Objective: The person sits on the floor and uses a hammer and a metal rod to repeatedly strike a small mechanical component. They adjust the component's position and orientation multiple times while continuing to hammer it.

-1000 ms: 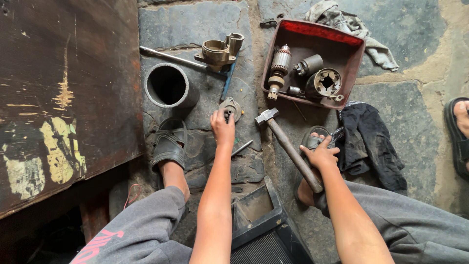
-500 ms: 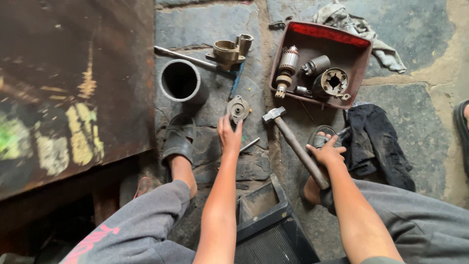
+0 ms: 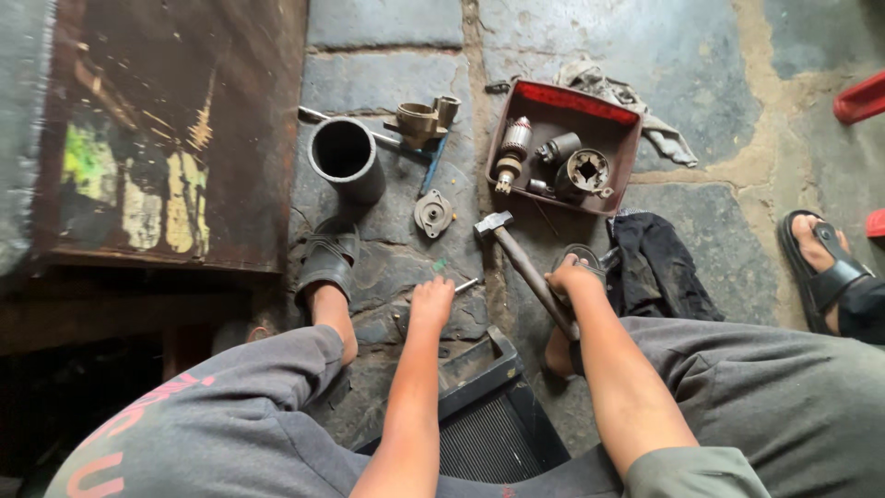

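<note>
Hammer [image 3: 521, 263] is laid on the stone floor [image 3: 710, 231], its handle touched by the right hand [image 3: 573, 277], whose fingers are curled over a round metal part [image 3: 579, 255]. Left hand [image 3: 431, 301] is held open, palm down, beside a small bolt [image 3: 466, 285], below a round metal plate [image 3: 433, 213].

Your single camera sits on your head, looking steeply down past your knees at the stone floor [image 3: 387, 74]. It's close enough that your forearms fill the lower frame, the red tray [image 3: 564, 100] near the top.
</note>
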